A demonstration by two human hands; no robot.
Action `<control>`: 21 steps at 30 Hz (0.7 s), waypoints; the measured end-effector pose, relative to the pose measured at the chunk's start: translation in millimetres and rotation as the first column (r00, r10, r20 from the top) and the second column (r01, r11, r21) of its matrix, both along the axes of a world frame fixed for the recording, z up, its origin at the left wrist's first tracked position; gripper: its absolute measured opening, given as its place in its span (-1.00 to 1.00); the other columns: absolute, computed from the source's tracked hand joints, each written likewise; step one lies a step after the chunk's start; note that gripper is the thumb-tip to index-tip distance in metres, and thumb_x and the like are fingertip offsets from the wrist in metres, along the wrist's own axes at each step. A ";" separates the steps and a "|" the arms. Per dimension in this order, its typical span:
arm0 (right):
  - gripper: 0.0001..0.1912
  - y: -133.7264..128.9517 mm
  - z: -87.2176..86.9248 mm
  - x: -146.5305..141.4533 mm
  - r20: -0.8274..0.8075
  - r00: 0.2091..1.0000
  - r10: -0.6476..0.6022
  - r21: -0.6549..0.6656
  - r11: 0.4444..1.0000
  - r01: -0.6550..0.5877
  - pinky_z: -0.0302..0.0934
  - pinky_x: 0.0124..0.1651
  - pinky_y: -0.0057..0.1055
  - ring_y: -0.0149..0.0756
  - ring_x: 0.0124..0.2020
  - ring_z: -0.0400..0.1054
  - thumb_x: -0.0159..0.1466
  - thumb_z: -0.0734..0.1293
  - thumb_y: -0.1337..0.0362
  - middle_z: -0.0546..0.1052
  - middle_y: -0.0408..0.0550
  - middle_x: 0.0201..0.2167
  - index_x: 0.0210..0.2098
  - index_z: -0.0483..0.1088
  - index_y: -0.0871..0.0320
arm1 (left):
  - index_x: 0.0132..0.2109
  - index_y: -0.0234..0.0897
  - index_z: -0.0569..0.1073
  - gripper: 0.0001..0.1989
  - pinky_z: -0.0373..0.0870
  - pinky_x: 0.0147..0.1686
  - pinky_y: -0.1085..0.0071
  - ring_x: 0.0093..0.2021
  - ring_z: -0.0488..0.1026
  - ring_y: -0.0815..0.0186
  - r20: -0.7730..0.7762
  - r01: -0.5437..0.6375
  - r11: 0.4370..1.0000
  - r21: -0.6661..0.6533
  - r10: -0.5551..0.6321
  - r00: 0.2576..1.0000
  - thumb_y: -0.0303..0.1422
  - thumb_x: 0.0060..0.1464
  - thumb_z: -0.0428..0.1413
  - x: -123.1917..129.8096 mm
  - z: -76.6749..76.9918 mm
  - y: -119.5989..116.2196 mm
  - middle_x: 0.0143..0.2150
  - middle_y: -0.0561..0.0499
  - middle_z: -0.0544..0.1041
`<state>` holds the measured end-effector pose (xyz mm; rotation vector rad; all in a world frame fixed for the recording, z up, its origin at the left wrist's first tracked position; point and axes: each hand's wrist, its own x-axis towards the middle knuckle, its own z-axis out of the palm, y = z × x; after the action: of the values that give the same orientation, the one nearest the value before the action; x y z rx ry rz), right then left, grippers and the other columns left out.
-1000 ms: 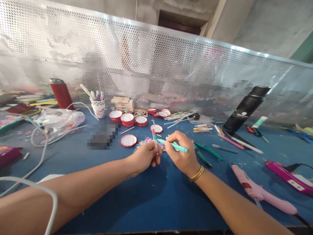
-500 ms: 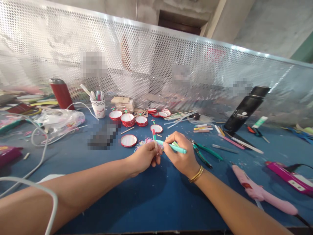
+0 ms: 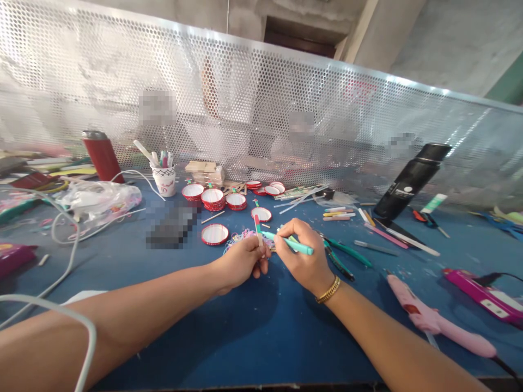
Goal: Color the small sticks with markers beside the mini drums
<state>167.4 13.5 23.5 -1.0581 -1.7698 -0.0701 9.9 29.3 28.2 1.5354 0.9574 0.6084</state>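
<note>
Between the fingers of my left hand (image 3: 243,260) a small flat wooden stick (image 3: 259,230) stands upright, red at its top with green below and bare wood near the fingers. My right hand (image 3: 304,251) grips a turquoise marker pen (image 3: 300,246) like a writing tool, its tip at the stick's coloured part. Behind my left hand lies a heap of coloured rubber bands (image 3: 245,235), partly hidden. Past my hands are a red-rimmed white disc (image 3: 214,234) and another such disc (image 3: 261,214) with a small coloured stick at its far edge.
Green-handled pliers (image 3: 347,251) lie right of my right hand. A pink glue gun (image 3: 439,321), a purple power strip (image 3: 486,294) and a black bottle (image 3: 411,182) stand further right. Leftward are a paper cup of pens (image 3: 164,181), a phone (image 3: 174,226) and a white cable (image 3: 87,332).
The marker pen and my right hand have shifted very slightly to the right. My left hand holds the stick in nearly the same place.
</note>
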 end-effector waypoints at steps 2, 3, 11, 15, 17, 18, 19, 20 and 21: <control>-0.89 -0.2 0.0 -0.3 0.009 1.000 0.012 -0.002 1.000 -0.012 0.17 -0.25 -0.33 -0.31 -0.41 0.28 0.18 0.28 0.35 0.42 -0.15 -0.49 -0.48 0.26 0.11 | -0.35 -0.28 0.26 -0.80 0.09 -0.56 0.56 -0.61 0.22 0.51 -0.005 -0.004 1.000 -0.001 0.004 1.000 -0.35 0.23 -0.16 0.2 0.5 -0.1 -0.55 0.12 0.37; -0.89 -0.2 -0.1 -0.5 0.017 1.000 0.015 -0.005 1.000 -0.015 0.17 -0.24 -0.33 -0.31 -0.40 0.28 0.18 0.28 0.35 0.42 -0.15 -0.50 -0.48 0.26 0.11 | -0.35 -0.28 0.25 -0.80 0.09 -0.56 0.56 -0.61 0.22 0.50 -0.008 -0.006 1.000 -0.002 0.006 1.000 -0.35 0.23 -0.15 0.3 0.8 -0.2 -0.54 0.12 0.38; -0.89 0.3 -0.8 -0.4 -0.002 1.000 -0.008 0.004 1.000 0.008 0.17 -0.25 -0.33 -0.31 -0.41 0.28 0.17 0.27 0.35 0.41 -0.14 -0.50 -0.48 0.25 0.11 | -0.34 -0.28 0.26 -0.80 0.08 -0.55 0.56 -0.62 0.21 0.51 0.000 -0.003 1.000 -0.011 0.003 1.000 -0.35 0.23 -0.16 0.4 1.3 -0.8 -0.55 0.12 0.36; -0.89 0.2 -0.8 -0.6 0.016 1.000 0.011 -0.009 1.000 -0.011 0.17 -0.25 -0.33 -0.30 -0.40 0.28 0.17 0.28 0.34 0.41 -0.14 -0.50 -0.47 0.27 0.11 | -0.37 -0.28 0.25 -0.79 0.08 -0.55 0.56 -0.61 0.22 0.50 -0.004 -0.014 1.000 -0.005 0.014 1.000 -0.35 0.23 -0.15 0.3 1.4 -0.9 -0.55 0.11 0.37; -0.89 0.4 -0.5 -0.5 0.011 1.000 -0.002 -0.006 1.000 0.002 0.17 -0.26 -0.34 -0.30 -0.41 0.28 0.17 0.28 0.34 0.40 -0.15 -0.51 -0.48 0.26 0.11 | -0.36 -0.28 0.26 -0.80 0.07 -0.56 0.56 -0.61 0.22 0.50 -0.001 -0.010 1.000 -0.006 0.010 1.000 -0.36 0.23 -0.15 0.2 1.0 -0.3 -0.55 0.12 0.37; -0.88 0.5 -0.3 -0.4 0.003 1.000 -0.007 -0.001 1.000 0.007 0.17 -0.26 -0.34 -0.31 -0.42 0.27 0.17 0.28 0.35 0.40 -0.15 -0.51 -0.48 0.26 0.11 | -0.35 -0.28 0.26 -0.80 0.07 -0.56 0.56 -0.62 0.21 0.50 0.000 -0.007 1.000 -0.007 0.007 1.000 -0.36 0.23 -0.16 0.2 0.7 0.0 -0.55 0.12 0.36; -0.89 0.6 -0.3 -0.4 -0.005 1.000 -0.008 0.005 1.000 0.008 0.17 -0.26 -0.34 -0.31 -0.42 0.28 0.17 0.27 0.35 0.40 -0.15 -0.51 -0.48 0.25 0.11 | -0.34 -0.28 0.26 -0.80 0.07 -0.56 0.56 -0.62 0.21 0.51 0.001 -0.002 1.000 -0.008 0.002 1.000 -0.37 0.23 -0.16 0.2 0.3 0.3 -0.55 0.12 0.36; -0.89 0.6 -0.3 -0.4 -0.009 1.000 -0.004 0.009 1.000 0.004 0.17 -0.26 -0.34 -0.31 -0.42 0.28 0.17 0.27 0.35 0.41 -0.15 -0.50 -0.48 0.26 0.11 | -0.33 -0.28 0.26 -0.80 0.07 -0.56 0.56 -0.62 0.21 0.51 0.001 0.001 1.000 -0.008 -0.001 1.000 -0.36 0.23 -0.16 0.1 0.1 0.6 -0.55 0.13 0.36; -0.89 0.6 -0.5 -0.4 -0.009 1.000 0.003 0.009 1.000 -0.003 0.17 -0.25 -0.34 -0.31 -0.41 0.28 0.18 0.27 0.35 0.41 -0.14 -0.50 -0.47 0.26 0.11 | -0.33 -0.27 0.26 -0.80 0.07 -0.56 0.56 -0.62 0.22 0.51 -0.001 0.000 1.000 -0.005 0.000 1.000 -0.36 0.23 -0.16 0.1 -0.1 0.8 -0.55 0.13 0.36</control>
<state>167.0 14.1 23.0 -1.0480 -1.7613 -0.0718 9.9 30.1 28.2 1.5315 0.9586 0.6046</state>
